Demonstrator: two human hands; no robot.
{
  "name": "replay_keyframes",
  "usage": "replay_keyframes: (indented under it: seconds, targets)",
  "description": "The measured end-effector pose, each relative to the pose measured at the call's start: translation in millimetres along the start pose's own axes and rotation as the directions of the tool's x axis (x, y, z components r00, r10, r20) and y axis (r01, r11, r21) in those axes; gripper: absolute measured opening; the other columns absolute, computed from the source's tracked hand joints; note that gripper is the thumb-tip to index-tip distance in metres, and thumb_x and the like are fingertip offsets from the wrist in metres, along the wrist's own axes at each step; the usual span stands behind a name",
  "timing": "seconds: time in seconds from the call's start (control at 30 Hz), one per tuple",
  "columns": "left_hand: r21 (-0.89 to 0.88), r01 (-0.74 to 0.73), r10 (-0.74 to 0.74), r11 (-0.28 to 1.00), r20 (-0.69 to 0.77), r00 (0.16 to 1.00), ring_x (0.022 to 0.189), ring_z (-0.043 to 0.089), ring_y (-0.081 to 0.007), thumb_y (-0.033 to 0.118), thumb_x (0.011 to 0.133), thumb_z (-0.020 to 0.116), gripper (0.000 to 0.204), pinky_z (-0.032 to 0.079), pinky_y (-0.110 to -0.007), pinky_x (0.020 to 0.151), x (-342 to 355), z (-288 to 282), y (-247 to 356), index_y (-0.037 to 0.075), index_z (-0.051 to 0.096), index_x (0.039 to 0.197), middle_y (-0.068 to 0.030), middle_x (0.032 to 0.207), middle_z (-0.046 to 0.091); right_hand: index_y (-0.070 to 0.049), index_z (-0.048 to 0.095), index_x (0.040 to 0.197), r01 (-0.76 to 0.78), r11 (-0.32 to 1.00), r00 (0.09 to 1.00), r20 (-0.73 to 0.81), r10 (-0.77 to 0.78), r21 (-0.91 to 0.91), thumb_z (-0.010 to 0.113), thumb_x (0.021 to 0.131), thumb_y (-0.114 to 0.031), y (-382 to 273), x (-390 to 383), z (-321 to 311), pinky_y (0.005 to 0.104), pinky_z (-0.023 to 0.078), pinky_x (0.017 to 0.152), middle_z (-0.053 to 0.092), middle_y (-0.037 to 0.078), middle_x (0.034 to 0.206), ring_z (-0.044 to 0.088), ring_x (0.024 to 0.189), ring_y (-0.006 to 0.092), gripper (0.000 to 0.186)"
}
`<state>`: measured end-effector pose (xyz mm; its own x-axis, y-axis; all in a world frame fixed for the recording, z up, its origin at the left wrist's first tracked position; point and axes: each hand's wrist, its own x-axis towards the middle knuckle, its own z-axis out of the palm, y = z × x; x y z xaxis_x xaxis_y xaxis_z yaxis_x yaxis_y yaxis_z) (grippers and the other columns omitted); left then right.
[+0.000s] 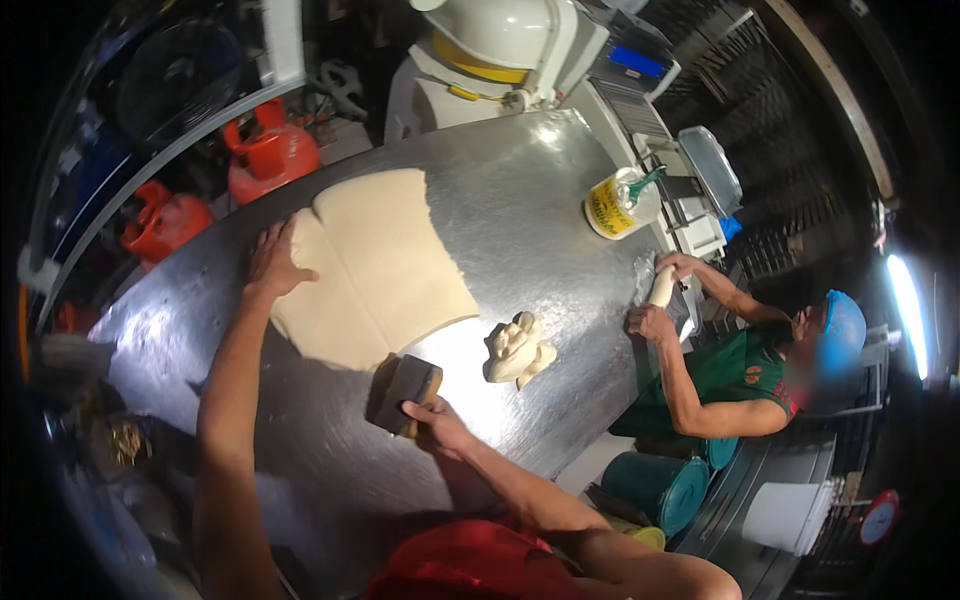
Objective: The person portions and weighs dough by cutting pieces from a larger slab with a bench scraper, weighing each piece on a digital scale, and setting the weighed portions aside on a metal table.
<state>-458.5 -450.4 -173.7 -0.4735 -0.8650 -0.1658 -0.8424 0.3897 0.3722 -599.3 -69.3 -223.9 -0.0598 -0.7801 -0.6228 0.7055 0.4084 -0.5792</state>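
A wide, flat sheet of pale dough (385, 250) lies on the metal table (520, 250), a lengthwise cut or seam running down it. At its left edge rests my left hand (275, 262), fingers apart, thumb on the dough. My right hand (440, 425) grips a bench scraper (408, 388) by its wooden handle. The scraper's dark blade is just off the sheet's near corner. To the right of the scraper sits a small heap of dough scraps (518, 350), apart from the sheet.
Across the table at the right, a co-worker (725, 380) handles a dough roll (662, 287) with both hands. A white-and-yellow tub (612, 208) with a green-handled tool stands near the far right edge. Red gas cylinders (270, 155) and a white mixer (500, 50) stand beyond the table.
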Motion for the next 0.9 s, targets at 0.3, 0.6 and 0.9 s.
replay_keyframes:
  seconds: [0.3, 0.6, 0.9]
  targets:
    - [-0.459, -0.026, 0.064, 0.888, 0.068, 0.996, 0.123, 0.065, -0.0275, 0.011, 0.064, 0.091, 0.091, 0.054, -0.040, 0.103, 60.7, 40.8, -46.9, 0.007, 0.052, 0.146, -0.0182, 0.133, 0.067, -0.010, 0.063, 0.118, 0.073, 0.946, 0.994, 0.057, -0.096, 0.315, 0.072, 0.102, -0.022, -18.9, 100.4, 66.7, 0.0236, 0.042, 0.052, 0.068, -0.001, 0.094, 0.058, 0.065, 0.0070, 0.022]
    - [-0.901, 0.345, -0.085, 0.264, 0.334, 0.939, 0.123, 0.061, -0.0285, 0.014, 0.077, 0.077, 0.089, 0.052, -0.041, 0.103, 9.5, 63.2, -68.2, 0.007, 0.040, 0.158, -0.0122, 0.137, 0.060, -0.005, 0.065, 0.121, -0.036, 0.976, 0.924, 0.379, -0.050, 0.217, 0.069, 0.101, -0.013, -50.1, 164.8, 85.6, 0.0264, 0.054, 0.060, 0.075, 0.007, 0.105, 0.069, 0.073, 0.0118, 0.022]
    - [-0.816, 0.462, -0.065, -0.348, 0.513, 0.856, 0.115, 0.069, -0.0344, 0.017, 0.085, 0.065, 0.066, 0.055, -0.048, 0.105, -185.9, 70.2, -6.6, -0.002, 0.051, 0.147, -0.0173, 0.128, 0.068, 0.001, 0.069, 0.099, -0.134, 0.989, 0.856, 0.510, 0.081, 0.067, 0.060, 0.081, -0.008, -46.9, 132.5, 10.4, 0.0278, 0.045, 0.040, 0.068, 0.008, 0.068, 0.064, 0.050, 0.0177, 0.022]
